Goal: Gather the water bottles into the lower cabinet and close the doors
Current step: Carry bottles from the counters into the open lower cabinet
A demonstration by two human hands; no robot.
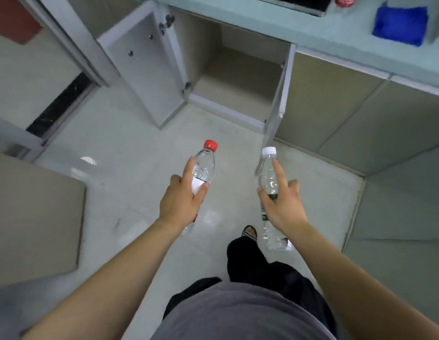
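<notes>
Water bottles fill both hands in front of the lower cabinet, its left door and right door swung wide under the worktop. The left hand wraps the red-capped bottle at its label, forefinger laid along the shoulder; the right hand grips the white-capped bottle the same way. Held mid-body with caps aimed at the opening, both look ready to go in together. What shows of the cabinet's inside holds no bottles, and the doors are not yet closed.
</notes>
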